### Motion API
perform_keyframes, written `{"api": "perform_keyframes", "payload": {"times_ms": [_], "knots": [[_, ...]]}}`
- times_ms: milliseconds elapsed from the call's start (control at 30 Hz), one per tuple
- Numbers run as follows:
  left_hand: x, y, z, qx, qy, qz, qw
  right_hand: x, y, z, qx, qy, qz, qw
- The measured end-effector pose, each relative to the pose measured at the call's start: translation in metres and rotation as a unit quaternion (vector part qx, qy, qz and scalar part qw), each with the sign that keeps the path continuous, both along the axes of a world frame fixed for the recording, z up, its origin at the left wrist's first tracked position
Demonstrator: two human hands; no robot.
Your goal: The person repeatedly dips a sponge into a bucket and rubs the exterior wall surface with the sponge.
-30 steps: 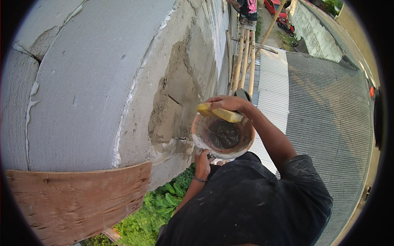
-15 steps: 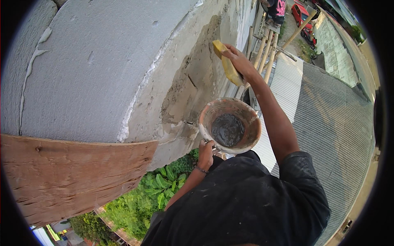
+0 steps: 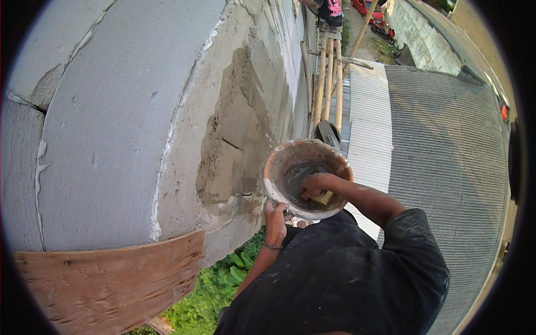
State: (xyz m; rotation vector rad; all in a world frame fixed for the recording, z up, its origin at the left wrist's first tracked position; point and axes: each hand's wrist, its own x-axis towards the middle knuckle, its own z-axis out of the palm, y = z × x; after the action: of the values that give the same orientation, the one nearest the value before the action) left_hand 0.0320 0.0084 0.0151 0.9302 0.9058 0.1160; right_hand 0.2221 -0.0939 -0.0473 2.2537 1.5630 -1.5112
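Note:
My left hand (image 3: 275, 221) is closed on the near left rim of a mortar-stained bucket (image 3: 272, 185), holding it tilted in front of my body. Dark grey, wet slurry (image 3: 296, 177) covers the bucket's bottom. Inside it, my right hand (image 3: 315, 186) grips a yellow sponge (image 3: 322, 197), which touches the slurry or sits just over it; I cannot tell which. The fingers of that hand are partly hidden. Left of the bucket stands the rough cement wall (image 3: 184, 162), with a dark wet patch (image 3: 237, 117) on its surface.
Bamboo poles (image 3: 329, 84) run away ahead, where another person (image 3: 330, 12) stands on the scaffold. A dark container with a grey flat tool (image 3: 328, 134) is just beyond the bucket. Corrugated roofing (image 3: 441, 145) lies below right. A brown plywood sheet (image 3: 111, 285) covers the lower left wall.
My right hand has come down from beside the wall into the bucket with the sponge. My left hand still holds the bucket. The view has shifted, showing more grey wall.

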Motion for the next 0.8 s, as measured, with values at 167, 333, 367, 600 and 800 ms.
{"api": "perform_keyframes", "payload": {"times_ms": [167, 333, 367, 600, 800], "knots": [[-0.006, 0.012, -0.007, -0.027, -0.010, 0.038, 0.999, 0.077, 0.036, 0.145, 0.193, 0.267, -0.249, 0.911], [-0.008, 0.008, -0.005, 0.003, 0.011, 0.034, 0.999, 0.171, 0.111, 0.229, 0.441, 0.282, -0.478, 0.706], [-0.009, 0.006, -0.006, 0.003, 0.012, 0.035, 0.999, 0.198, 0.140, 0.225, 0.481, 0.283, -0.514, 0.651], [-0.036, 0.001, -0.025, -0.021, -0.008, 0.099, 0.995, 0.241, 0.199, 0.226, 0.462, 0.238, -0.515, 0.681], [-0.044, -0.004, -0.021, -0.025, 0.003, 0.082, 0.996, 0.200, 0.125, 0.192, 0.397, 0.246, -0.495, 0.733]]}}
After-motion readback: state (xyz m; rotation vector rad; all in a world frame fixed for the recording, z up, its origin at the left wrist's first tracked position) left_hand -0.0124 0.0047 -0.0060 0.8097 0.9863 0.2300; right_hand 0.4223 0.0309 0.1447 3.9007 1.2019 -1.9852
